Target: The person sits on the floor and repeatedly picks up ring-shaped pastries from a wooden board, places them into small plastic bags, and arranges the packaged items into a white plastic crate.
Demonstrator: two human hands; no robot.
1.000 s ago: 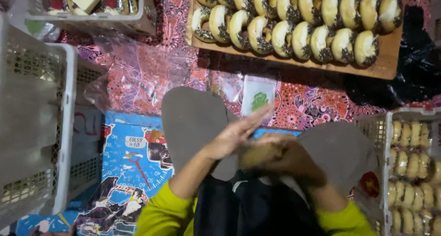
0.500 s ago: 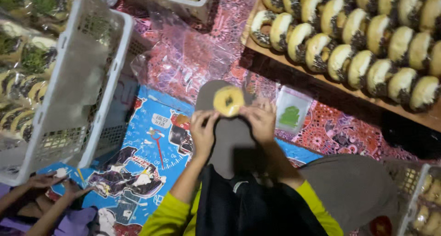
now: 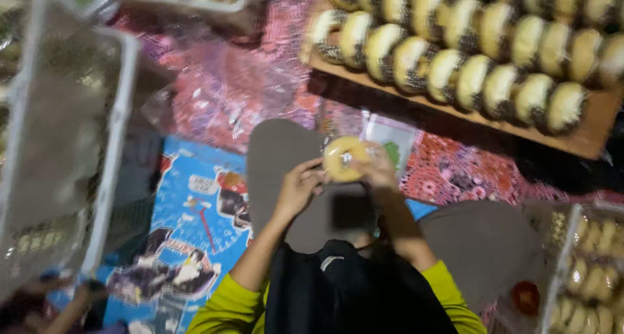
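Both hands are gripping 1 round, pale yellow ring doughnut (image 3: 345, 158). The left hand (image 3: 299, 186) is pinching its left edge with closed fingers, and the right hand (image 3: 379, 170) is clasping its right edge.

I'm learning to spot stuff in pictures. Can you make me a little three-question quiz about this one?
1. True or false: both hands hold one ring-shaped pastry.
2. Where do the rows of pastries lie? A) on a wooden board B) in a bucket C) on a chair
3. What colour are the person's sleeves?

Key:
1. True: the left hand and right hand hold the ring-shaped pastry.
2. A: the wooden board carries the rows of pastries.
3. Yellow-green sleeves.
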